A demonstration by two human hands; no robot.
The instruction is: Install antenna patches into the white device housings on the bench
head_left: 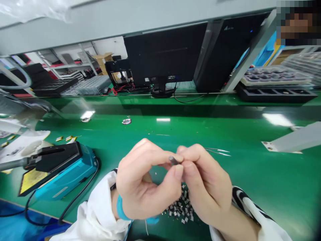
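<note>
My left hand [147, 182], with a blue band at the wrist, pinches a small dark grey piece [173, 160] between thumb and index finger. Only a short rounded end of it shows, so its kind is unclear. My right hand [207, 180] is closed in a pinch, its fingertips touching those of the left at the same spot. What lies between the right fingertips is hidden. Below both hands is a pile of small silvery metal parts [182, 207], partly covered by them. Tweezers [219, 151] rest on the green bench just behind my right hand.
To the left stands a blue soldering station [67, 177] with an iron in its holder and a black cable. Small yellow-ended parts [69, 138] lie behind it. A monitor [165, 53] stands at the back. A grey metal bracket [296, 139] meets the bench on the right.
</note>
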